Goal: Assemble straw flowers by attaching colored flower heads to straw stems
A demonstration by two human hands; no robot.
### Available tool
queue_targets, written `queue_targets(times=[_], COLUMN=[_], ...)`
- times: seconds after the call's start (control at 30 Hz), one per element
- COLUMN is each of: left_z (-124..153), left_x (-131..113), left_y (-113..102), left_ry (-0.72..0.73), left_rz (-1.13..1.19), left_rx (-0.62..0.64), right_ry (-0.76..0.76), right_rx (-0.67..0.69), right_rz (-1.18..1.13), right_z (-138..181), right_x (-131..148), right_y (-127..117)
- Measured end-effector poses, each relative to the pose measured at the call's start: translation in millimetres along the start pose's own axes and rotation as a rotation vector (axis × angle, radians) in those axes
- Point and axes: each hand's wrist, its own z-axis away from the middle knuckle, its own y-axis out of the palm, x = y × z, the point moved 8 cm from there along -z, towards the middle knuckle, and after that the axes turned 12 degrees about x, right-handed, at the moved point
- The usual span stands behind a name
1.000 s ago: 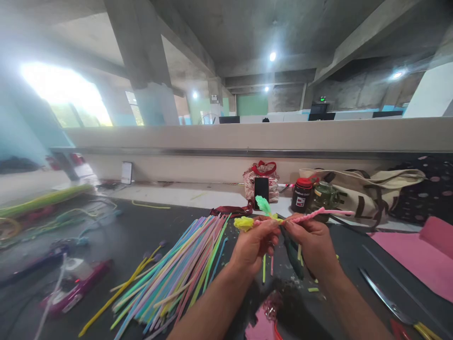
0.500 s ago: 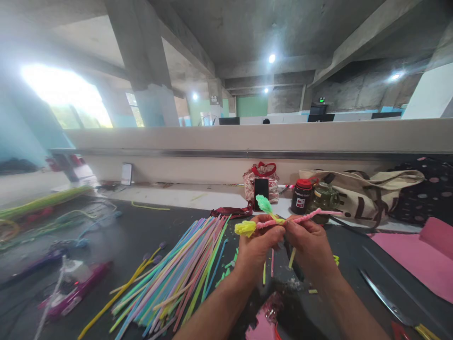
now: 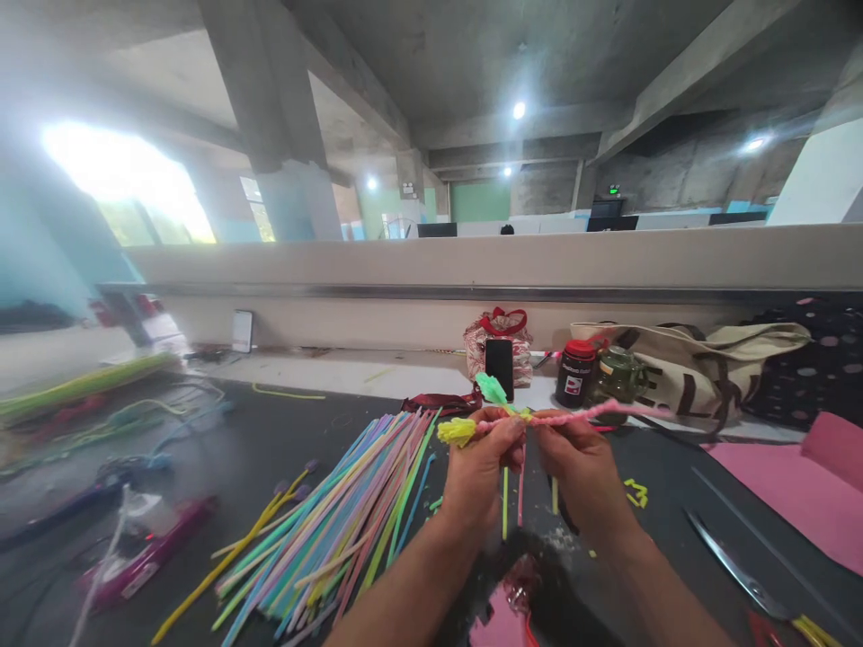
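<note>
Both hands are raised over the dark table, holding one fuzzy pipe-cleaner piece. My left hand (image 3: 482, 467) pinches its left part, beside a yellow tuft (image 3: 457, 432) and below a green leaf-like tip (image 3: 492, 389). My right hand (image 3: 580, 463) grips the pink twisted pipe-cleaner stem (image 3: 607, 410), whose free end sticks out to the right. Yellow wraps the stem between the two hands. The fingertips hide part of that joint. A large bundle of pastel pipe cleaners (image 3: 337, 521) lies to the left of my left forearm.
A glue gun (image 3: 145, 557) with its cable lies at left. Scissors (image 3: 734, 566) and pink sheets (image 3: 788, 494) are on the right. A red-lidded jar (image 3: 575, 373), a green bottle (image 3: 615, 373), a phone (image 3: 499, 364) and a canvas bag (image 3: 694, 368) stand along the back.
Both hands and the piece have shifted slightly left. The right fingers have changed their grip, and more of the yellow wrap shows between the hands.
</note>
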Motion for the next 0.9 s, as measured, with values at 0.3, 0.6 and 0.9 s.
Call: queue_targets(times=[0.3,0.6,0.9], left_z=[-2.6,-7.5,-9.2], left_x=[0.4,-22.8,-13.6], left_y=[-6.5,-17.4,4.5], left_ry=[0.098,0.209,0.18], left_rz=[0.011,-0.531,-0.882], left_rx=[-0.058,-0.078,0.245], right_ry=[0.049,-0.137,-0.157], right_rx=[-0.08,0.072,0.076], right_rz=[0.275,0.977,1.56], right_z=[8.3,13.4,12.3], right_x=[-11.0,35.7,53.7], right_y=[6.4,27.5,9.8])
